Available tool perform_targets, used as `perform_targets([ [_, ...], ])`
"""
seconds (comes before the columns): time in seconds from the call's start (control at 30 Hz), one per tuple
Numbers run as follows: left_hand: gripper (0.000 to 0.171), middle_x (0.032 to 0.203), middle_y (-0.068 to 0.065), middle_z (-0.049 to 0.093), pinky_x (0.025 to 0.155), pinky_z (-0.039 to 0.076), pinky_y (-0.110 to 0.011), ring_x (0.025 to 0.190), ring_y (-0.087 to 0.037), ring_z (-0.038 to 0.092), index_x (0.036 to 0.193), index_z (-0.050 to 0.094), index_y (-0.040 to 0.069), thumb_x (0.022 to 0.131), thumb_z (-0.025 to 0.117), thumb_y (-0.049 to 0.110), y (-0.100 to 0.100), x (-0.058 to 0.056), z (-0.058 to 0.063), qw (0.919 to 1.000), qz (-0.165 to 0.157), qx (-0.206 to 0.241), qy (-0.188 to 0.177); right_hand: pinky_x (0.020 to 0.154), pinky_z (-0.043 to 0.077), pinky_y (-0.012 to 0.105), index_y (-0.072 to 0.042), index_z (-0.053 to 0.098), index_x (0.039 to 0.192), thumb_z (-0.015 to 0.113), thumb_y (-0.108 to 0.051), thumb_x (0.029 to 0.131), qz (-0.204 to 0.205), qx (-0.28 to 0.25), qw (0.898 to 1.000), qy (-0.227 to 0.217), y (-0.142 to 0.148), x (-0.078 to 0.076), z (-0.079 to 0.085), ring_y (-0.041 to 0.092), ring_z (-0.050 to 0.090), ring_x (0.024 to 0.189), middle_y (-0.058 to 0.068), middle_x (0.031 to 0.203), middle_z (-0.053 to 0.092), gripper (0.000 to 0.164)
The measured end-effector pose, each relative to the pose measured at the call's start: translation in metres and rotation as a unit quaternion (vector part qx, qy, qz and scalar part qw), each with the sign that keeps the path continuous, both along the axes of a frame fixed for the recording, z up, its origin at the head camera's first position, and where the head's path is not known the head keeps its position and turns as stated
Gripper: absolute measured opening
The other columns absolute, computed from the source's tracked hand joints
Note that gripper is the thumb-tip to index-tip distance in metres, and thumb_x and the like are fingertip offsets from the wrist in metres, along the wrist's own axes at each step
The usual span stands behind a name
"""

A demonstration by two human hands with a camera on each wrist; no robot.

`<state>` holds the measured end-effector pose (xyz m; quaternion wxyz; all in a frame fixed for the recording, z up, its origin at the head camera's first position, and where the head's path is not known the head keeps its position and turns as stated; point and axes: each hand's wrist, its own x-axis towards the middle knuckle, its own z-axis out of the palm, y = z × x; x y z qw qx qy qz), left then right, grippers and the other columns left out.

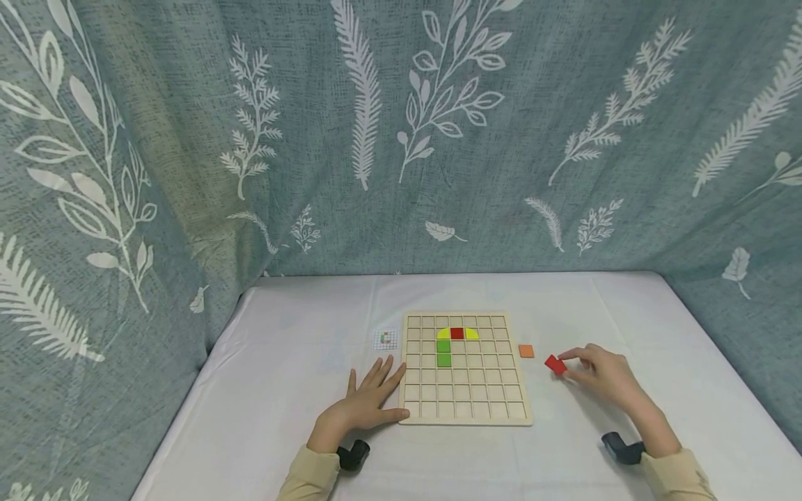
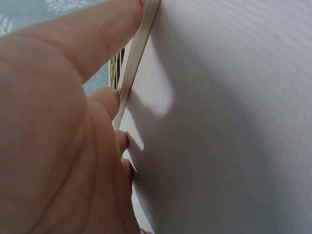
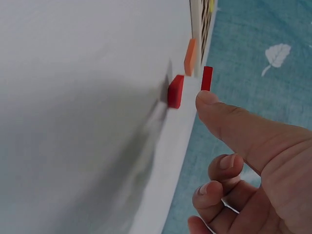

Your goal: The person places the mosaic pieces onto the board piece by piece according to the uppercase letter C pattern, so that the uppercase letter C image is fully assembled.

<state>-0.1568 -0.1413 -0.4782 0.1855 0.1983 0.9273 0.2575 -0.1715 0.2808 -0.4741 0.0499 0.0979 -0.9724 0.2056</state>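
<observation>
My left hand point(image 1: 363, 406) rests with spread, straight fingers at the left side of a wooden grid board point(image 1: 476, 412). Its thumb touches the lower left corner, and the index fingertip meets the left edge. Right of the board, my right hand point(image 1: 604, 376) pinches a small red tile point(image 3: 207, 79) between thumb and fingers, above the table. A second red tile point(image 3: 175, 91) lies on the cloth just below; the two overlap in the head view. Between hand and board lies an orange square tile point(image 1: 526, 351).
On the board sit a red square point(image 1: 457, 333), a yellow rounded piece point(image 1: 472, 334) on either side of it, and two green squares point(image 1: 443, 353) in a column. A small printed grid card point(image 1: 385, 339) lies left of the board on the white tablecloth point(image 1: 301, 334).
</observation>
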Motion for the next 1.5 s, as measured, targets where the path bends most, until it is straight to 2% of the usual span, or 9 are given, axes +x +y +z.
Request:
perform_targets([
  [0.33,0.080,0.155,-0.015,0.010,0.106,-0.010,-0.065,0.143,-0.035,0.002,0.148,0.023,0.015,0.085,0.060,0.047,-0.001,0.000,0.000,1.0000,0.002,0.001,0.000,0.051,0.027,0.022,-0.011,0.071,0.100,0.076,-0.016,0.075,0.023,-0.015,1.000,0.011,-0.016,-0.004,0.002,0.011,0.034,0.059,-0.003,0.067,0.042,0.025],
  [0.7,0.081,0.156,-0.014,0.009,0.106,-0.010,-0.065,0.143,-0.034,0.001,0.148,0.022,0.016,0.085,0.060,0.049,-0.001,-0.001,-0.003,1.0000,0.001,0.000,0.000,0.049,0.027,0.020,-0.014,0.071,0.099,0.077,-0.013,0.074,0.062,-0.022,0.996,0.055,-0.034,-0.014,0.007,0.006,0.032,0.055,-0.003,0.064,0.044,0.025],
  [0.97,0.081,0.156,-0.013,0.009,0.106,-0.009,-0.065,0.143,-0.034,0.001,0.148,0.023,0.017,0.084,0.060,0.050,-0.001,-0.001,-0.004,1.0000,0.002,-0.006,0.003,0.049,0.026,0.020,-0.013,0.071,0.102,0.074,-0.010,0.077,0.080,-0.032,0.995,0.053,-0.052,-0.020,0.013,0.007,0.030,0.055,-0.002,0.066,0.042,0.025],
  [1.2,0.081,0.156,-0.014,0.009,0.106,-0.010,-0.065,0.143,-0.034,0.001,0.148,0.023,0.016,0.085,0.060,0.049,-0.001,-0.001,-0.003,1.0000,-0.001,-0.003,0.001,0.050,0.026,0.020,-0.014,0.071,0.102,0.074,-0.013,0.078,0.091,-0.051,0.993,0.050,-0.066,-0.026,0.016,0.008,0.030,0.056,0.000,0.066,0.044,0.024],
  [1.5,0.081,0.155,-0.013,0.010,0.107,-0.009,-0.065,0.143,-0.034,0.003,0.148,0.024,0.017,0.084,0.060,0.051,0.000,-0.001,-0.005,0.9999,0.005,-0.010,0.007,0.049,0.028,0.020,-0.016,0.071,0.102,0.074,-0.014,0.078,0.097,-0.080,0.992,0.022,-0.081,-0.032,0.013,0.008,0.033,0.057,-0.003,0.065,0.040,0.024],
])
